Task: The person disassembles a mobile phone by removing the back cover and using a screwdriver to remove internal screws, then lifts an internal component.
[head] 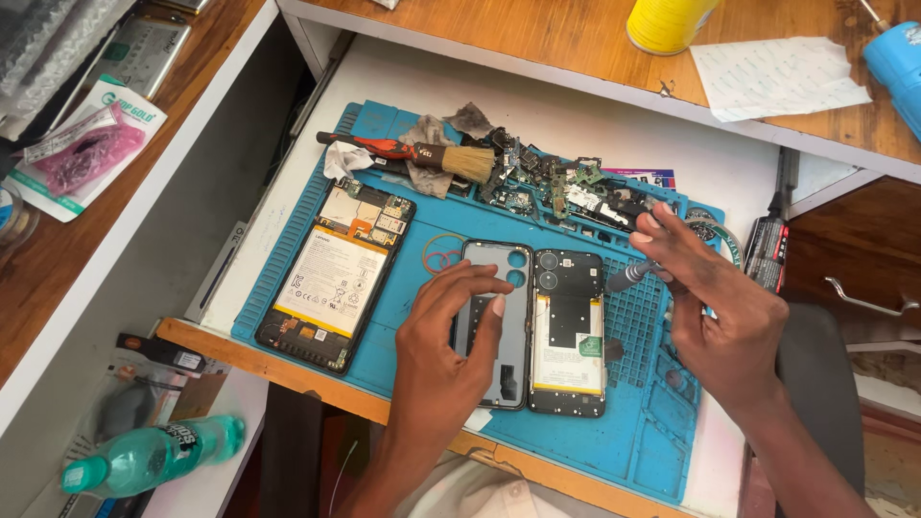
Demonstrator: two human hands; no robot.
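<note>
On a blue repair mat (633,422) lie two opened phones. My left hand (451,336) rests with spread fingers on a grey phone back cover (513,360) that lies next to a small opened phone (568,331) with its battery showing. My right hand (715,307) holds a thin screwdriver (628,276), its tip pointing toward the small phone's upper right edge. A larger opened phone (334,278) with a white battery lies to the left on the mat.
A brush (422,153), rags and several loose circuit parts (566,187) crowd the mat's far edge. A green bottle (153,456) lies lower left. A yellow roll (667,21), paper sheet (777,77) and blue tool (897,58) sit on the wooden shelf.
</note>
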